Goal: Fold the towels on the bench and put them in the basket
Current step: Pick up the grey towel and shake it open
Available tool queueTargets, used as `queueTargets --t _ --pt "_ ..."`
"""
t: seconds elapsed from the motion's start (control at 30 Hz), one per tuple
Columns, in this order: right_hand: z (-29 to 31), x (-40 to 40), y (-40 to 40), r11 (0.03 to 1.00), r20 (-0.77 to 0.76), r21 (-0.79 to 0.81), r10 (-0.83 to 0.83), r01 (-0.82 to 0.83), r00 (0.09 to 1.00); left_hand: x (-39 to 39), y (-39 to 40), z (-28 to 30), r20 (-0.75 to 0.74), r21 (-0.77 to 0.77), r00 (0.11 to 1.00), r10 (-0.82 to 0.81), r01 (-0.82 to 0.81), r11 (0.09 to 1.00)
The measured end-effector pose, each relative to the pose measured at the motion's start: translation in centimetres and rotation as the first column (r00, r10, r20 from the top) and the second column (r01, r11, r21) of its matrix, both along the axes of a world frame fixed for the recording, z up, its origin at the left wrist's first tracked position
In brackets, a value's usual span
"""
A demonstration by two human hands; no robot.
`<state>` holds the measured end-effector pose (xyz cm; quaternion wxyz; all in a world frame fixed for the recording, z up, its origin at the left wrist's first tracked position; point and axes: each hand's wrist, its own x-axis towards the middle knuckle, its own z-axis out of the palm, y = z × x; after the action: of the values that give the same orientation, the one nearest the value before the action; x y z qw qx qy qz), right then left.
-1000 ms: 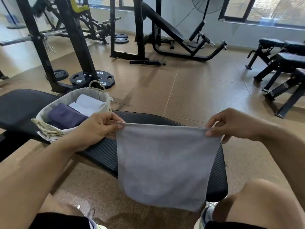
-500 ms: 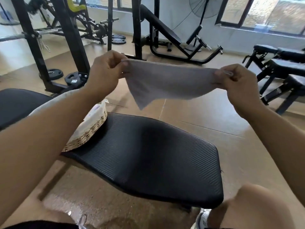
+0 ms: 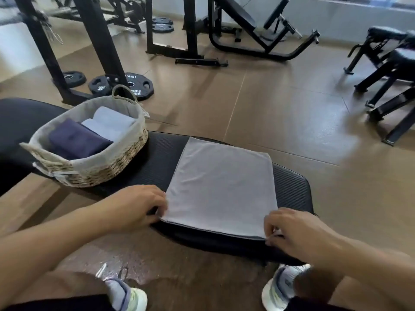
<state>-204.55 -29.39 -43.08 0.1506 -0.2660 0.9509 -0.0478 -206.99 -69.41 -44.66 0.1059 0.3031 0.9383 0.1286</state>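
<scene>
A grey towel (image 3: 221, 187) lies flat, folded once, on the black padded bench (image 3: 292, 189). My left hand (image 3: 137, 206) pinches its near left corner. My right hand (image 3: 292, 234) pinches its near right corner at the bench's front edge. To the left on the bench stands a woven basket (image 3: 105, 169) with a grey cloth liner. Inside it lie a folded dark blue towel (image 3: 76, 140) and two folded light grey towels (image 3: 110, 124).
Brown gym floor lies beyond the bench. A black rack (image 3: 98, 48) with weight plates (image 3: 139, 85) stands behind the basket. An incline bench (image 3: 247, 25) is at the back and more black benches (image 3: 390, 70) at the right. My shoes (image 3: 280, 288) sit below the bench.
The towel was held up in the air by its top corners, swung up and forward. Now it lies flat on the bench, with both hands at its near corners.
</scene>
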Motion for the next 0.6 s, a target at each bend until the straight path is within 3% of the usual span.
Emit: queueTargets --t 0.23,0.3,0.37,0.47,0.6 --pt "2.8 -0.3 -2.6 0.947 0.339 0.274 0.066 -0.165 0.938 0.3 0.0 -0.4 0.051 -0.190 0.999 0.001 0.009 0.982" --pt "3.8 -2.5 -3.3 0.980 0.261 0.190 0.008 -0.059 0.965 -0.7 1.2 0.5 -0.007 -0.113 0.998 0.066 -0.066 0.991" --pt "3.5 -5.9 -3.8 0.995 0.079 -0.003 -0.103 0.104 0.992 -2.6 3.2 1.0 -0.067 0.004 0.986 0.151 -0.151 0.989" --pt "0.3 -10.1 -4.8 0.938 -0.052 -0.207 -0.294 0.277 0.954 -5.8 7.2 -0.3 -0.087 0.090 0.969 0.233 -0.225 0.970" --pt "-4.8 -12.8 -6.2 0.924 -0.017 -0.164 -0.354 0.347 0.935 -9.1 11.8 -3.7 -0.043 0.041 0.963 0.266 -0.264 0.964"
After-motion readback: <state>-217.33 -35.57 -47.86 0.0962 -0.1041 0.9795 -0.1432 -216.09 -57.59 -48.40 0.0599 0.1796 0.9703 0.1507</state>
